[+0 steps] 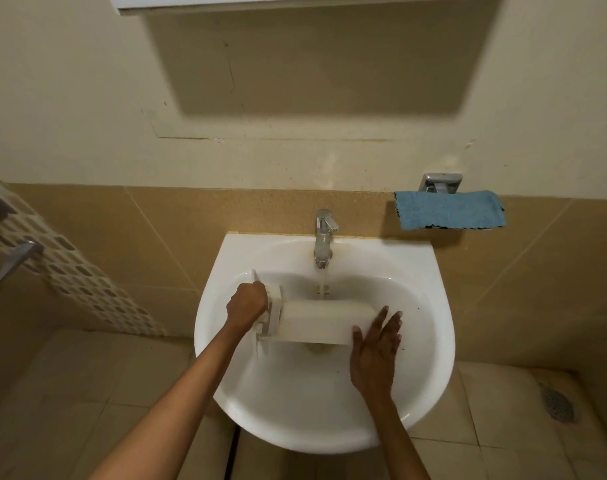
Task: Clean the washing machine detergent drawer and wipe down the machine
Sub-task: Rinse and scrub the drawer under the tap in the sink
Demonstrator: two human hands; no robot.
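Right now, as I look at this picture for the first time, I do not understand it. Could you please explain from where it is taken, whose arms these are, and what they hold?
There is one picture, from a camera worn on a person's head, looking down. The two bare arms belong to that person. They stand at a white wash basin on a tiled wall. Water runs from the chrome tap. The left hand grips the front end of a white detergent drawer, held over the basin near the stream. The right hand, fingers spread, rests flat against its other end. A blue cloth hangs on a wall holder to the right.
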